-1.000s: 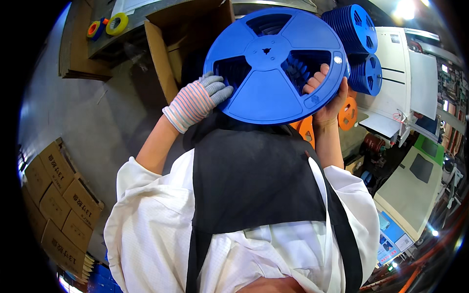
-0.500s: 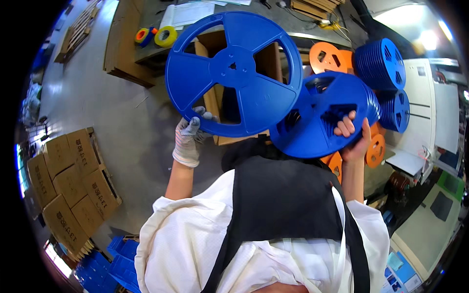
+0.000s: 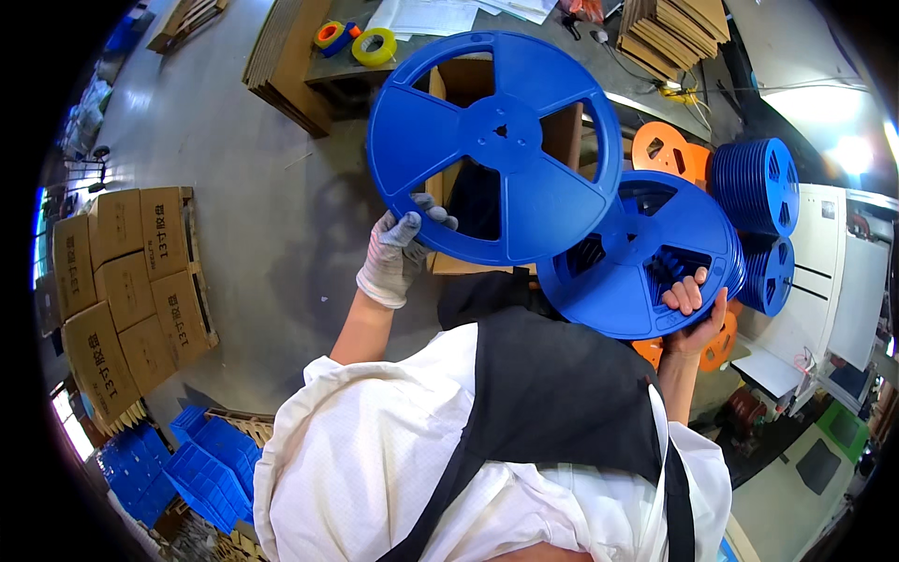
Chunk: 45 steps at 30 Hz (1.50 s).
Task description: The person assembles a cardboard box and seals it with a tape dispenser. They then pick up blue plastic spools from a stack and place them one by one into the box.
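Observation:
My left hand (image 3: 398, 251), in a pale glove with grey fingers, closes on the lower left rim of a large blue plastic reel (image 3: 552, 192). The reel is tilted with its face toward me and has three wide cutouts. Bare, my right hand (image 3: 693, 314) grips a stack of blue reels (image 3: 688, 229) by its right edge, fingers hooked into a cutout of the front one. The single reel overlaps the stack's upper left; whether they touch I cannot tell. Through the cutouts shows an open cardboard box (image 3: 565, 131) with a dark inside.
Right of the stack stand more blue reels (image 3: 749, 187) and several orange reels (image 3: 646, 161). Tape rolls (image 3: 361, 47), papers (image 3: 426, 17) and flat cardboard (image 3: 670, 37) lie on the bench. Cartons (image 3: 126, 290) on a pallet and blue crates (image 3: 211, 478) stand at left.
The whole view has swung, so the surroundings sit differently in the picture. Both hands keep their holds, and the reels appear slightly farther right and lower.

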{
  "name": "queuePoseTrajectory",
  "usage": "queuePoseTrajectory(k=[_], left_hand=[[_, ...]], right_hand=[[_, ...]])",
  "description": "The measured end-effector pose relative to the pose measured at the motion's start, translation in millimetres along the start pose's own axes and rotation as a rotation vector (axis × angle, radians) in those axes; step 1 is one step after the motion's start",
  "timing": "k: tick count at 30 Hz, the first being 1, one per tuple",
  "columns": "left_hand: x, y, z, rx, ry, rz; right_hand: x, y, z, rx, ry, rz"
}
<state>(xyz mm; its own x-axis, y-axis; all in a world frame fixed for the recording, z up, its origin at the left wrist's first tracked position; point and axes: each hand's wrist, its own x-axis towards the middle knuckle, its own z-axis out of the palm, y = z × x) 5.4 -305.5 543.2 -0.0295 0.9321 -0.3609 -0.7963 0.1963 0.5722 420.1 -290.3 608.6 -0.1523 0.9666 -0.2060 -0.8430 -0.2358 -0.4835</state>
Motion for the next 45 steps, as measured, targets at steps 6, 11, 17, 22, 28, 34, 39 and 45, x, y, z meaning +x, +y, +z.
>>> queuePoseTrajectory(k=[6,11,17,22,28,34,39,45], left_hand=[[15.5,-8.0,1.7,-0.041,-0.140,0.189],[20.1,-39.3,-3.7,0.861,-0.070,0.278],[9.5,-66.5,36.0,1.204,-0.282,0.620],[32.4,-82.0,59.2,1.632,-0.736,0.900],[40.1,-69.8,61.6,1.401,-1.023,0.617],[20.9,-49.3,53.2,0.690,-0.472,-0.056],[26.2,-13.6,44.5,0.005,-0.166,-0.111],[11.3,-11.7,-9.3,-0.340,-0.077,-0.031]], right_hand=[[-4.3,-1.5,-7.3,0.043,-0.082,-0.083],[-8.2,-6.9,-12.7,0.122,-0.257,-0.206],[1.8,-5.9,-0.5,0.226,-0.323,-0.151],[12.1,-9.0,12.6,0.347,-0.223,-0.023],[30.3,-6.9,21.9,0.292,-0.156,0.090],[51.1,-2.9,34.1,-0.047,0.201,0.046],[31.7,-3.6,9.3,0.007,0.125,0.076],[0.8,-3.5,2.0,0.036,0.135,0.016]])
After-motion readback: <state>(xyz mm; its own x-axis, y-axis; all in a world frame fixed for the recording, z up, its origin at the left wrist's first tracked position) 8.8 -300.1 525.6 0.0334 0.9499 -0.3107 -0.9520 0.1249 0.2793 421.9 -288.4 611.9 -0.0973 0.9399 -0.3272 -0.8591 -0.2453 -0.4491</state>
